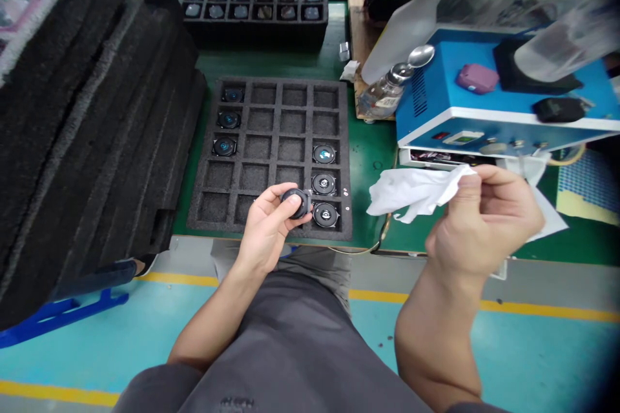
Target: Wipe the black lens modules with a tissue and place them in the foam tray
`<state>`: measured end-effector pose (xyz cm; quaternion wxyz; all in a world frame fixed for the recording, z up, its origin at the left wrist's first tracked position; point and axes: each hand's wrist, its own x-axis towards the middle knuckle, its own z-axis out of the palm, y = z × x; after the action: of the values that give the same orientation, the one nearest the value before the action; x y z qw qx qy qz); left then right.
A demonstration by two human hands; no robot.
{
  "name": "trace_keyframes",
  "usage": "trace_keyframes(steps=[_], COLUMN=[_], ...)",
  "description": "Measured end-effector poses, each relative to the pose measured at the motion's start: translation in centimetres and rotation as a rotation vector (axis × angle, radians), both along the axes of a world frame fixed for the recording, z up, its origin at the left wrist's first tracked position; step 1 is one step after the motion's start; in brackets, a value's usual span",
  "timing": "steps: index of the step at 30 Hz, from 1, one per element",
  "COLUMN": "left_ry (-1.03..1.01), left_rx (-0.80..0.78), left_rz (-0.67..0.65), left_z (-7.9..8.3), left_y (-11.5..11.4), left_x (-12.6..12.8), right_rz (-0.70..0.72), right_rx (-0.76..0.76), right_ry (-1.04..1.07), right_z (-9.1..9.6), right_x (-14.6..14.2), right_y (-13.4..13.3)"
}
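My left hand is closed around a small round black speaker part, held just over the near edge of a black foam tray. The tray's square cells hold three similar round parts in its left column and three in its right column; the other cells look vacant. My right hand is to the right, pinching a crumpled white cloth between thumb and fingers, above the green bench mat.
A tall stack of black foam trays leans at the left. A second foam tray with parts sits at the back. A blue machine box, a glass bottle and a spoon stand at the right. My grey-trousered lap is below.
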<state>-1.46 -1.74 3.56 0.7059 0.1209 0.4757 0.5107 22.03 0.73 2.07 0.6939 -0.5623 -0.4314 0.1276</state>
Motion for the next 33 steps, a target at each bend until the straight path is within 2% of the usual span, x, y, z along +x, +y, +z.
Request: trace_keyframes(steps=[6,9,11,13,15,18,20,24,27,30,33], left_ry=[0.106,0.252,0.440,0.701,0.984,1.293,1.440,1.608,1.710,1.778,1.856], left_rx=[0.040,0.119,0.246,0.450,0.607,0.623,0.563,0.590,0.598,0.537,0.271], left_rz=[0.017,-0.042,-0.088,-0.123,-0.228,-0.408,-0.506,-0.486,-0.517,-0.498,-0.307], left_z=[-0.4,-0.1,0.3,0.6,0.4,-0.6,-1.6,-2.8,-2.0,-0.1,1.6], left_y=[-0.5,1.0,3.7,7.6,11.8,16.4,17.8,17.5,16.2,13.7,10.8], left_x=[-0.1,-0.3,-0.1,0.6,1.9,4.1,5.2,5.8,4.0,-0.5,-6.4], right_rz=[0.001,-0.005,-0.005,-0.004,0.003,0.034,0.029,-0.024,-0.027,-0.042,-0.020], right_rx=[-0.002,-0.015,-0.029,-0.030,-0.021,-0.049,-0.086,-0.092,-0.121,-0.130,-0.126], right_ry=[0.022,0.012,0.014,0.030,0.046,0.060,0.073,0.094,0.088,0.065,0.061], right_z=[-0.3,-0.3,-0.3,-0.4,-0.5,-0.7,-0.9,-1.1,-1.0,-0.9,-1.0], right_x=[0.2,0.4,0.5,0.4,0.4,0.3,0.6,1.2,1.3,1.3,1.2], right_y=[0.0,0.1,0.1,0.0,-0.1,-0.3,-0.4,-0.2,0.1,0.3,0.5])
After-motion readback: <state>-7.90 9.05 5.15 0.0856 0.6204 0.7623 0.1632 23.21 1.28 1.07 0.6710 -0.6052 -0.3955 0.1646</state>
